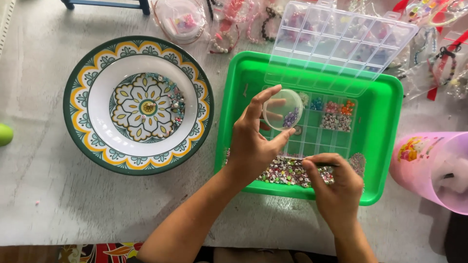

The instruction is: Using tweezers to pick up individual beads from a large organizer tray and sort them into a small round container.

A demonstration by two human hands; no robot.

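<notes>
A pale, whitewashed wooden tabletop fills the view from above; a strip of red patterned fabric shows along its near edge at 7 o'clock.

Centre right: a bright green plastic tray holds a clear compartmented bead organiser, whose hinged lid stands open toward 12 o'clock. Several compartments at the far side hold sorted beads in blue, pink, orange and silver-grey. A heap of mixed small beads lies loose at the tray's near edge, about 6 o'clock within the tray.

The left hand is raised over the tray and grips a small round clear container between thumb and fingers; a few purple beads rest inside it. The container sits above the organiser, at 12 o'clock from the bead heap.

The right hand, at 5 o'clock from the container, is closed in a pinch on a thin needle-like tool whose tip points toward 9 o'clock, just over the bead heap.

At 9 o'clock from the tray stands a wide ceramic bowl with a green, yellow and white floral pattern; scattered beads lie on the right half of its floor. A pink plastic tub is at 3 o'clock, partly cut off. Bagged bracelets and bead strings lie along the far edge at 12 o'clock. A green rounded object is cut by the left edge.
</notes>
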